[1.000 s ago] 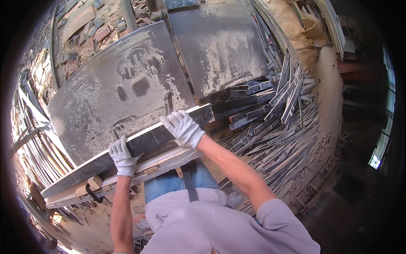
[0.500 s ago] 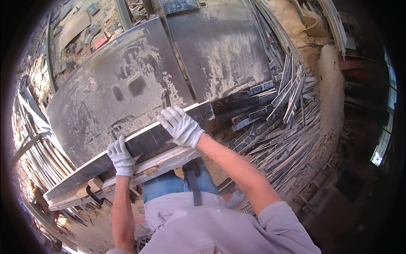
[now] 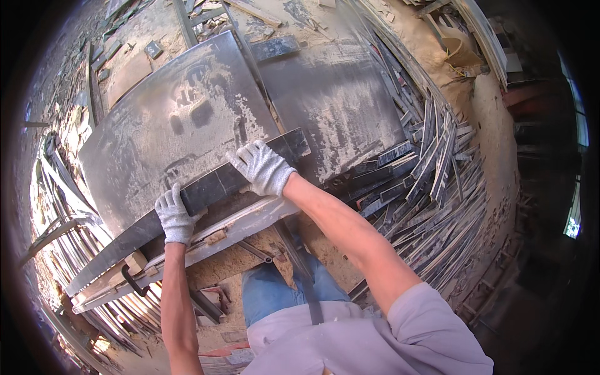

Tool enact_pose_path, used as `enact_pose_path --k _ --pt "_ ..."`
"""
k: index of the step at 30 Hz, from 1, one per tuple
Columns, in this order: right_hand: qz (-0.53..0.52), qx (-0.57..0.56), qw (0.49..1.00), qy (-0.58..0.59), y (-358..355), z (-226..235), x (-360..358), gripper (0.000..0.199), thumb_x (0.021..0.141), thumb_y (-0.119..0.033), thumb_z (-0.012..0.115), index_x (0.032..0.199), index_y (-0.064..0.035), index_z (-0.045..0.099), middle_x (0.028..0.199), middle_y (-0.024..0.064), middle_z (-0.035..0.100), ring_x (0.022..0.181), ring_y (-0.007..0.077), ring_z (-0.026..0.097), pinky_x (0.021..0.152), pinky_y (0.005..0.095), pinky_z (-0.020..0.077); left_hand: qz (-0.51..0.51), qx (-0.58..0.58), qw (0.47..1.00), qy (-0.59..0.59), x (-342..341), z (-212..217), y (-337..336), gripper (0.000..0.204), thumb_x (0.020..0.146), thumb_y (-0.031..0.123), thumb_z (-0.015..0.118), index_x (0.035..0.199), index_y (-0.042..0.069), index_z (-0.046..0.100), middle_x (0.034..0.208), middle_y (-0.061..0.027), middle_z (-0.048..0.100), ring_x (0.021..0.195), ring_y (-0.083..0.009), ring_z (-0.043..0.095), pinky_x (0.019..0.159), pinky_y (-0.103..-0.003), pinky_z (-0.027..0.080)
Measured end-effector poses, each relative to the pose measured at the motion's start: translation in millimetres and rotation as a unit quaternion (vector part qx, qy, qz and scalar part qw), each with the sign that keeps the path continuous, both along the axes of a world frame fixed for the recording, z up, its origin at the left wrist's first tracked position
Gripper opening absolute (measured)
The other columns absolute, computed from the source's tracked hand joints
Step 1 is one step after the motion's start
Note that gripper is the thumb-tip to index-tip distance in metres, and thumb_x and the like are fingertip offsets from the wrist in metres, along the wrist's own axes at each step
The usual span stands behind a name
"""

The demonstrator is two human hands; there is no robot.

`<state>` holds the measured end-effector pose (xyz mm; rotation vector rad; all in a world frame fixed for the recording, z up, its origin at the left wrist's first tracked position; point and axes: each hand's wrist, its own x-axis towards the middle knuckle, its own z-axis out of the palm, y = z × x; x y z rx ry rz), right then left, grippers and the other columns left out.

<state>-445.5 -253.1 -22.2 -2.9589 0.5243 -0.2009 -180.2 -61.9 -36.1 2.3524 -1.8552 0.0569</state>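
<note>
While dark board (image 3: 215, 186) is laid diagonally from lower left to frame centre, beside dusty bench (image 3: 147, 147), its edge is held by left hand (image 3: 174, 219) and right hand (image 3: 265, 170), both grips clamped. Likely stiff, heavyish; best taken by long edge, well spread.

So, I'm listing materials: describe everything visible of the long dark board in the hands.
The long dark board is narrow, perhaps coated wood, with faint crosswise lines and a squarish right end. In view, it slants up rightward by the near edge of the dusty table. The gloved left hand and gloved right hand grip it.
</note>
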Motion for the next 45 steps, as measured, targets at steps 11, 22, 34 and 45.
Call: enact_pose_path --k 11,22,34,45 --pt "0.022 -0.044 0.999 -0.003 -4 4 -2 0.101 0.08 -0.062 0.075 0.153 0.0013 0.043 0.131 0.0202 0.058 0.123 0.0361 0.055 0.108 0.0526 0.0376 0.01 0.004 1.0 -0.019 -2 2 0 0.112 0.057 0.048 0.096 0.148 0.01 0.042 0.129 -0.0163 0.052 0.123 -0.038 0.05 0.109 -0.054 0.037" --pt "0.017 -0.079 0.996 -0.024 -4 0 -2 0.099 0.082 -0.058 0.076 0.154 -0.0004 0.042 0.136 0.0215 0.056 0.125 0.0376 0.053 0.11 0.0541 0.0359 0.024 0.01 0.999 -0.039 -8 5 0 0.11 0.064 0.054 0.091 0.151 0.009 0.04 0.133 -0.0186 0.052 0.123 -0.0398 0.049 0.109 -0.054 0.036" --pt "0.019 -0.067 0.997 -0.019 -2 7 -3 0.091 0.082 -0.043 0.076 0.153 0.0023 0.042 0.136 0.0202 0.056 0.126 0.0354 0.054 0.11 0.0529 0.0377 0.022 0.001 0.999 -0.048 -6 3 -1 0.115 0.062 0.055 0.092 0.151 0.007 0.038 0.131 -0.0191 0.052 0.125 -0.0399 0.048 0.112 -0.055 0.033" --pt "0.019 -0.097 0.995 -0.011 3 17 -5 0.095 0.085 -0.056 0.073 0.153 0.0022 0.043 0.144 0.022 0.056 0.129 0.0353 0.054 0.111 0.0509 0.0385 0.034 -0.019 0.997 -0.068 -10 1 3 0.114 0.063 0.054 0.093 0.151 0.008 0.038 0.134 -0.0198 0.051 0.128 -0.0418 0.048 0.112 -0.055 0.035"
